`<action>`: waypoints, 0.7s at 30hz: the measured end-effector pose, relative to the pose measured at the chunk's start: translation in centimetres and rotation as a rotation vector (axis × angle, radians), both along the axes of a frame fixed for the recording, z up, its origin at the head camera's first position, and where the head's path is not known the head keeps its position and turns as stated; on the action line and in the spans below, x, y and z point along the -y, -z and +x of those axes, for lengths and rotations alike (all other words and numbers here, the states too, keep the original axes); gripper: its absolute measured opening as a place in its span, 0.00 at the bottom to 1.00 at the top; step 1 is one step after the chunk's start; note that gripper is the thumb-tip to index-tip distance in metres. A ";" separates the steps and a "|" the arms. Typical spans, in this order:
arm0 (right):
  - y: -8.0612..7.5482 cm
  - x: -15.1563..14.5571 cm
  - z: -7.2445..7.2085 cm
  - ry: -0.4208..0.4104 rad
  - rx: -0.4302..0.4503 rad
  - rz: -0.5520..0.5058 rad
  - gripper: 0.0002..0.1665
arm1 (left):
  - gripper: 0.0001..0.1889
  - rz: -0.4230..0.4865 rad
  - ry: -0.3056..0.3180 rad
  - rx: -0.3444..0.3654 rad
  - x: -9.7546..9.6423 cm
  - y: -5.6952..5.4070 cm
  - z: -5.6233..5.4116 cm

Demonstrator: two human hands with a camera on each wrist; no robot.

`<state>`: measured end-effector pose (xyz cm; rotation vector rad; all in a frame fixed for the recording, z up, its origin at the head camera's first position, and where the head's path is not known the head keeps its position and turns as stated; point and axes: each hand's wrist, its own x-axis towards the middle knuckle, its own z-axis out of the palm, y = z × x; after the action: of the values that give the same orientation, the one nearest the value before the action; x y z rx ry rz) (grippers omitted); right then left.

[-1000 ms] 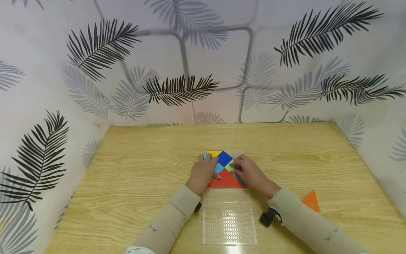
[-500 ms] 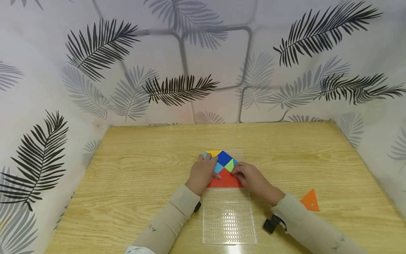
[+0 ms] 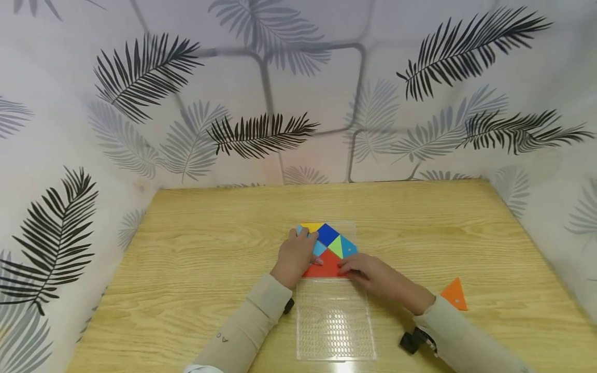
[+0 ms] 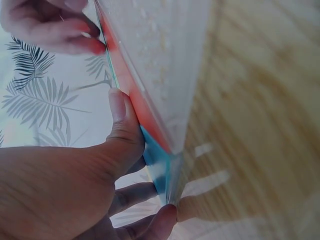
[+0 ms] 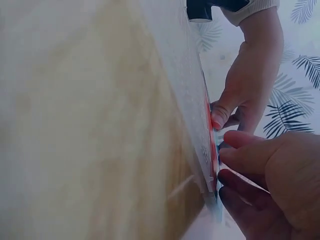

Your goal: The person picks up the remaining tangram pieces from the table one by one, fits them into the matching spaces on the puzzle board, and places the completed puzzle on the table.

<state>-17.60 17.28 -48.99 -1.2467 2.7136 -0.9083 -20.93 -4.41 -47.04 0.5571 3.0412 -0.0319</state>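
Note:
Flat coloured tangram pieces lie together in the far half of a clear plastic case (image 3: 336,325). Among them are a large red piece (image 3: 328,267), a dark blue square (image 3: 328,235), a green triangle (image 3: 336,246), a blue piece (image 3: 350,248) and a yellow piece (image 3: 311,226). My left hand (image 3: 294,257) rests over the left side, thumb on the red piece and fingers on the light blue piece (image 3: 319,248). In the left wrist view a fingertip touches the case's corner. My right hand (image 3: 375,273) touches the red piece's right part with slightly bent fingers, which hold nothing visible.
An orange triangle (image 3: 455,295) lies apart on the wooden table (image 3: 210,233), near the right forearm. The case's near half, with a honeycomb-like texture, extends towards me. Leaf-patterned cloth (image 3: 303,93) stands behind and beside the table.
My right hand has slid from the green and blue pieces towards the near right, onto the red piece. The blue piece at the right is now uncovered. My left hand stays put.

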 end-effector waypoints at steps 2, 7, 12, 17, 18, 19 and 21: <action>0.0 -0.5 0.5 -0.015 -0.016 -0.005 0.12 | 0.35 -0.002 -0.003 0.007 0.0 0.0 -0.1; -0.6 -2.4 1.4 0.036 -0.029 0.008 0.12 | 0.35 0.010 0.010 0.001 0.1 -0.1 0.0; -1.2 -5.6 1.6 0.040 -0.085 0.044 0.12 | 0.34 0.021 0.010 -0.009 0.1 -0.1 0.0; -2.4 -9.2 1.6 0.022 0.047 0.114 0.11 | 0.33 0.009 0.016 -0.023 0.0 -0.3 0.1; -2.7 -9.8 1.6 0.020 0.088 0.134 0.12 | 0.32 0.015 0.016 -0.025 0.0 -0.3 0.2; -3.0 -10.4 1.7 0.017 0.121 0.153 0.12 | 0.32 0.014 0.016 -0.026 0.0 -0.2 0.2; -3.5 -11.5 1.7 0.022 0.185 0.189 0.13 | 0.31 0.006 0.018 -0.028 0.0 -0.1 0.1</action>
<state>-15.86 28.75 -45.51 -1.0446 2.6012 -0.7096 -20.79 -4.40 -46.96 0.5888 3.0651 -0.0311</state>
